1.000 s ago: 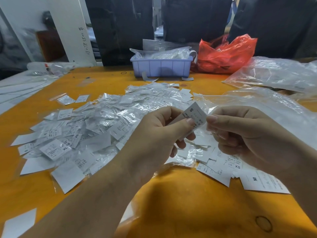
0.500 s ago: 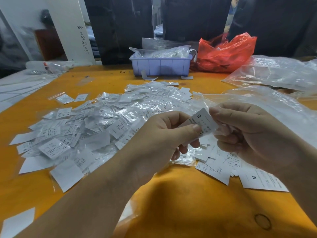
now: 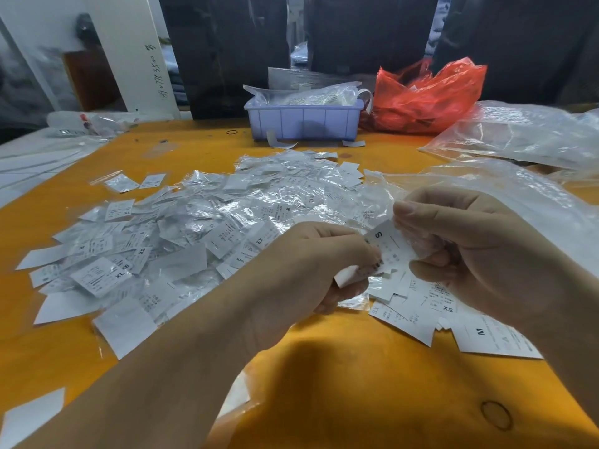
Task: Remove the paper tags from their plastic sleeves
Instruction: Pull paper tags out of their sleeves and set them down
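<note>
On the orange table (image 3: 340, 400), a wide heap of sleeved tags (image 3: 181, 241) spreads across the left and middle. Near centre, the left hand (image 3: 311, 267) pinches a paper tag (image 3: 389, 247) marked S. Just right, the right hand (image 3: 460, 251) grips its clear plastic sleeve (image 3: 418, 243), above loose bare tags (image 3: 431, 306).

White S tag (image 3: 387, 246), tilted, sits half inside its clear crinkled sleeve (image 3: 418, 244); sleeved tags (image 3: 194, 241) heap at left, bare tags (image 3: 431, 306) at right.
</note>
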